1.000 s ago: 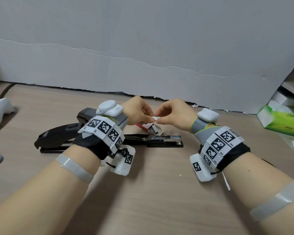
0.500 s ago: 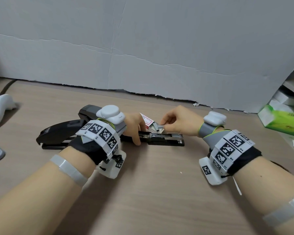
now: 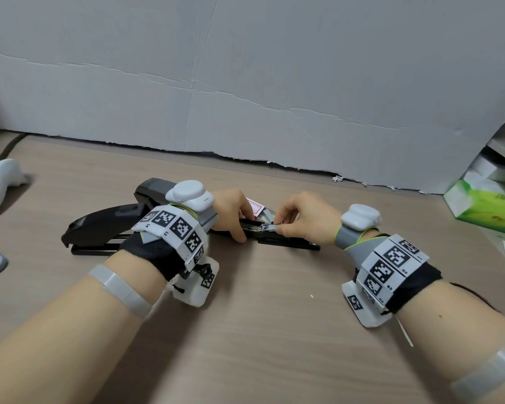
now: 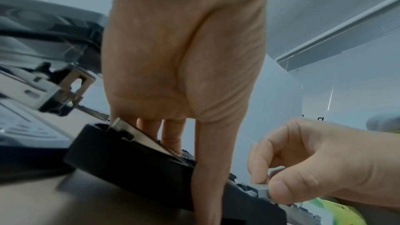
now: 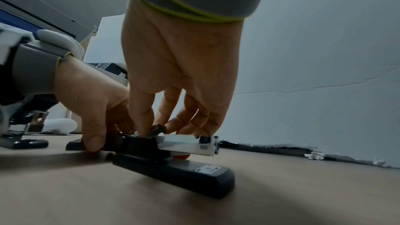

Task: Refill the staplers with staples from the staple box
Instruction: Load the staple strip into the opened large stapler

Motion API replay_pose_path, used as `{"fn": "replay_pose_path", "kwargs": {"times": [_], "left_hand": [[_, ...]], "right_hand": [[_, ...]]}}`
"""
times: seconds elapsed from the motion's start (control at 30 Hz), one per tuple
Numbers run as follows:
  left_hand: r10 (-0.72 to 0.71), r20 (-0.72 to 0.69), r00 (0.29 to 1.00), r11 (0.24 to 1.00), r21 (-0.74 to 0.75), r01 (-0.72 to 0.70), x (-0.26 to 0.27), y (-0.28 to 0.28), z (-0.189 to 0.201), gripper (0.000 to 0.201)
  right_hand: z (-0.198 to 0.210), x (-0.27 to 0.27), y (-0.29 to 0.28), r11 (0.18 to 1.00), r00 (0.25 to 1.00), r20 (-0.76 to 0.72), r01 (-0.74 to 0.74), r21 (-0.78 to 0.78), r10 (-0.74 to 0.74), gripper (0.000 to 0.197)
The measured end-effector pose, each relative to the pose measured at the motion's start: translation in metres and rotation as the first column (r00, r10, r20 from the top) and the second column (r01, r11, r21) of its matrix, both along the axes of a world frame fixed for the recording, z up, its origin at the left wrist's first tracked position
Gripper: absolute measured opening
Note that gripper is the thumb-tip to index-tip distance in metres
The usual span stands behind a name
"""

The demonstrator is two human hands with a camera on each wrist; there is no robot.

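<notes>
At the far left of the table (image 3: 245,330) lies a large black stapler (image 3: 99,225), a heavy, rigid tool by its build, resting flat with nobody touching it. It would likely stay put under one hand; its long lever arm looks like the natural place to take hold.

Next comes the left hand (image 3: 231,211), fingers curled down over the rear end of the small black stapler (image 5: 173,168), thumb on the near side and fingers on the far side, pinning it to the table. That stapler lies opened out flat, its metal staple channel (image 5: 188,143) raised a little above the base. It looks light and stiff, and likely to skate on the smooth wood unless held at the hinge end, as it is here.

Just behind the two hands the staple box (image 3: 255,206) shows a red and white flap, with silvery contents beside it. Staple strips are brittle and snap if bent, so they are best taken by the sides.

The right hand (image 3: 303,220) pinches a small grey piece (image 4: 263,190) between thumb and forefinger at the channel; whether it is the spring pusher or a short strip of staples I cannot tell. It is small and slick, so a fingertip pinch suits it.

At the far right sits a green tissue pack (image 3: 484,208).
</notes>
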State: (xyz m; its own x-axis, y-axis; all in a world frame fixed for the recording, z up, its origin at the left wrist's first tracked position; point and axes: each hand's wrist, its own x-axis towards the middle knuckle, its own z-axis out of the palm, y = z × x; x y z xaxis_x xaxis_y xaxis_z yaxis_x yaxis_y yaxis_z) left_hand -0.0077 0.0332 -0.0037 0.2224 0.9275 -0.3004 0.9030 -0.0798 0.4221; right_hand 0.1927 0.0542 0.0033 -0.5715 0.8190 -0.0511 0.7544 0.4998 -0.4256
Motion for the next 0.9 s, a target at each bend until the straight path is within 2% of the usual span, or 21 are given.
{"fn": "replay_pose_path", "kwargs": {"times": [0.33, 0.73, 0.83, 0.9], "left_hand": [[0.012, -0.004, 1.0, 1.0, -0.009, -0.012, -0.001, 0.0, -0.001, 0.044], [0.026, 0.008, 1.0, 1.0, -0.007, -0.026, -0.002, 0.0, -0.002, 0.045], [0.027, 0.006, 1.0, 1.0, -0.008, -0.027, -0.002, 0.001, -0.002, 0.045], [0.026, 0.004, 1.0, 1.0, -0.008, -0.025, -0.002, 0.001, -0.002, 0.045]], "right_hand": [[-0.006, 0.009, 0.005, 0.999, 0.999, -0.03, 0.03, -0.033, -0.031, 0.008], [-0.005, 0.012, 0.01, 0.997, 0.999, 0.011, 0.053, -0.051, -0.053, 0.017], [-0.005, 0.017, 0.009, 0.992, 0.996, -0.047, 0.072, -0.099, -0.077, 0.02], [-0.002, 0.018, 0.011, 0.986, 0.985, -0.103, 0.123, -0.115, -0.135, 0.013]]}}
